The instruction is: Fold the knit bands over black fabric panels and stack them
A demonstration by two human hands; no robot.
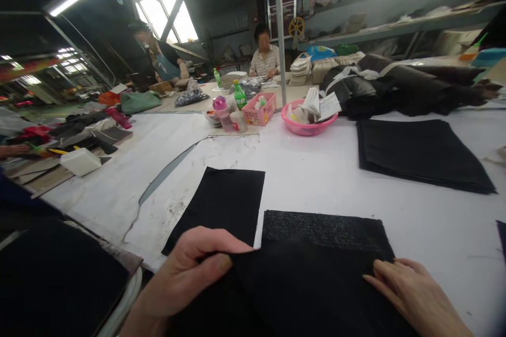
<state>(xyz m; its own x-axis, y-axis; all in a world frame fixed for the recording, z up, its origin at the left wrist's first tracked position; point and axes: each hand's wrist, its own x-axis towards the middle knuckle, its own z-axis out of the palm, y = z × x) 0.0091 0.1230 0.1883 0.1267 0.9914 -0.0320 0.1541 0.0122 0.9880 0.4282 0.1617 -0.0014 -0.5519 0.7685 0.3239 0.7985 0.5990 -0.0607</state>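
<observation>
My left hand pinches the upper left corner of a black fabric sheet between thumb and forefinger. That sheet overlaps a black piece with a speckled, shiny top strip, whose lower part is hidden. On the right edge of the sheet lies my right hand, its fingers bent against the cloth; whether they grip it is hard to make out. Just beyond my left hand, another black fabric piece lies flat on the white table.
A stack of black sheets lies at the right. Farther back stand a pink basin with papers, a pink box, a green bottle and a pink-lidded bottle. A metal pole rises behind them. Two people work across the table.
</observation>
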